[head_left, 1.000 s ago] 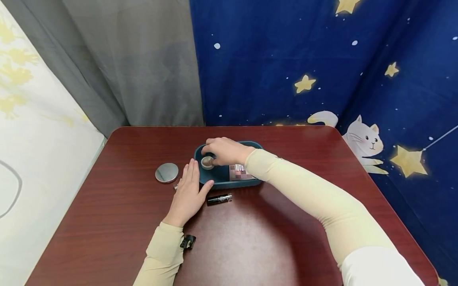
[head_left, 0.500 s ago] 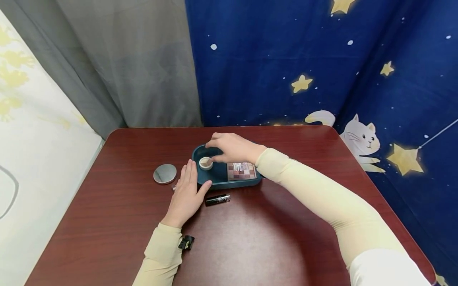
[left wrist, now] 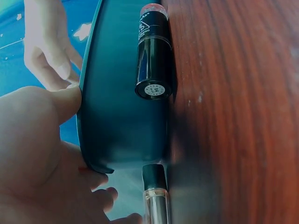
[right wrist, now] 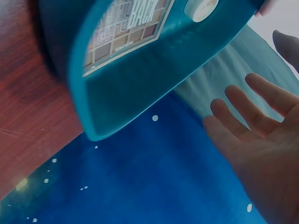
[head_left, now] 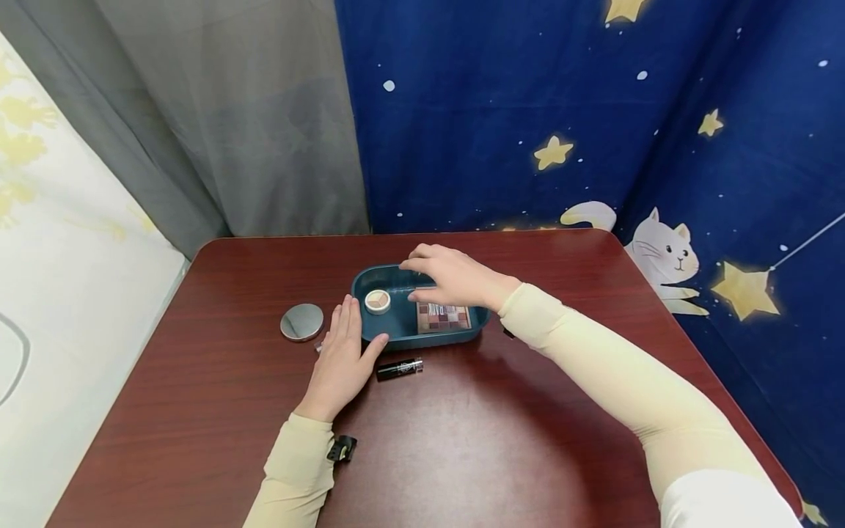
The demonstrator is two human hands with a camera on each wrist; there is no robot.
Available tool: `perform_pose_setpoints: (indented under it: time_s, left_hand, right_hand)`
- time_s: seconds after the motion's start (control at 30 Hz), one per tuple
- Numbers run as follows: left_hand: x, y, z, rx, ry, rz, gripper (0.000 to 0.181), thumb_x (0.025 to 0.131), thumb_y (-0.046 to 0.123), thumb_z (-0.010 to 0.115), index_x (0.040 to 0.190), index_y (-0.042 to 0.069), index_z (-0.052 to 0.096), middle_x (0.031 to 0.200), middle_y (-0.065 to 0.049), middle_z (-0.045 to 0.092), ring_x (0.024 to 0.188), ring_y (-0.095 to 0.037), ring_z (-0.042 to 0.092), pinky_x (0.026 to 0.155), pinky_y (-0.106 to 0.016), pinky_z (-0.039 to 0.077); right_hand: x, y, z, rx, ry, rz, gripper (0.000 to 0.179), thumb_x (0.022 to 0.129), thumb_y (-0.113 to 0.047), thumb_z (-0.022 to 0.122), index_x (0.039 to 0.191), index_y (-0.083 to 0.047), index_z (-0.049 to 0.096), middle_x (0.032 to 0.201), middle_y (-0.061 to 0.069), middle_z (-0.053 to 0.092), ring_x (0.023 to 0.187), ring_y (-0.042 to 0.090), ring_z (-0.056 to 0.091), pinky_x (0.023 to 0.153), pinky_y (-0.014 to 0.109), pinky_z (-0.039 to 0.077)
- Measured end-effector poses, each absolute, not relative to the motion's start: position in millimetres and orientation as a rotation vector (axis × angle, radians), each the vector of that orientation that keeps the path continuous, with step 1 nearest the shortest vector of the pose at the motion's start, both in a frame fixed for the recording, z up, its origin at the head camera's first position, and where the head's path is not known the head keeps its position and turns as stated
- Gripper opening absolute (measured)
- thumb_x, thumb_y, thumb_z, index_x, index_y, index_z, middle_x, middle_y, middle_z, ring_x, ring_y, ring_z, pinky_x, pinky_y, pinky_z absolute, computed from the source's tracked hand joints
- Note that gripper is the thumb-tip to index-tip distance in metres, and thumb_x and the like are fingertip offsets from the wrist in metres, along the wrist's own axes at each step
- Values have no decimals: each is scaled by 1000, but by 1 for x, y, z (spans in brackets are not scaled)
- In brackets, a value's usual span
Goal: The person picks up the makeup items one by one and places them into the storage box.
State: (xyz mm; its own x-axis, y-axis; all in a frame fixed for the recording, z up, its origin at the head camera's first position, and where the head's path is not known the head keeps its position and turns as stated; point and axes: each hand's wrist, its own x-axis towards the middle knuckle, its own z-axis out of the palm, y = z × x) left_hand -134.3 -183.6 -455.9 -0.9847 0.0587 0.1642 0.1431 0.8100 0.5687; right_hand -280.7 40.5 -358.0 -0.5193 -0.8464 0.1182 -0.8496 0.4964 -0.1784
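Note:
A teal tray (head_left: 429,342) holds a small round pot (head_left: 378,301) with a sectioned cream-toned top, at its left end. On the right of the tray floor lies a makeup palette (head_left: 444,318) with a grid of shades. My left hand (head_left: 337,370) rests against the tray's left end, fingers extended; its thumb touches the rim in the left wrist view. Over the tray hovers my right hand (head_left: 458,279), fingers spread and holding nothing, partly covering the palette. A black lipstick (left wrist: 154,65) lies on the table along the tray's near side.
A round silver disc (head_left: 301,323) lies left of the tray. Beside my left hand is a clear tube with a black cap (left wrist: 155,196), mostly hidden in the head view. Curtains (head_left: 462,110) hang behind the reddish table (head_left: 515,433).
My right hand has let go of the round pot and moved right, away from it. The pot stays in the tray's left end. My left hand keeps its place on the tray.

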Motion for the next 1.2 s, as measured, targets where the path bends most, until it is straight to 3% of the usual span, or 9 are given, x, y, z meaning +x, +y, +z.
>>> perform_pose_setpoints:
  time_s: [0.2,0.5,0.83,1.0,1.2]
  left_hand:
    - [-134,-184,-458,-163,-2845,-906,90,102,60,43,161,4,4,168,-13,1,153,-36,3,116,-62,18]
    - [-134,-184,-458,-165,-2838,-905,90,102,60,43,161,5,4,168,-13,1,153,-36,3,116,-62,17]
    - [-134,-183,-457,-161,-2843,-920,90,102,58,46,162,5,4,168,-10,-1,153,-35,2,116,-62,17]
    - [-133,-184,-457,-155,-2848,-919,90,102,59,45,162,6,3,168,-7,-4,153,-35,2,116,-61,17]
    - [-134,-184,-458,-161,-2845,-924,90,102,59,45,162,6,3,168,-6,-4,153,-35,2,116,-61,17]
  right_hand:
    - [-277,59,-361,1483,-2730,362,65,95,-51,66,147,-14,53,139,5,52,123,19,51,100,38,47]
    - [-269,90,-370,1321,-2868,377,89,90,-69,58,156,-12,38,153,8,39,139,22,36,110,42,38]
    - [-266,124,-387,1179,-2926,442,109,85,-76,59,162,-13,16,167,6,13,152,22,12,116,47,28]
    - [-265,133,-394,1129,-2968,423,112,85,-71,64,163,-10,12,167,8,10,152,24,10,117,47,26]
    - [-263,141,-405,1116,-2989,422,116,83,-76,60,162,-8,9,167,13,12,152,30,12,118,51,23]
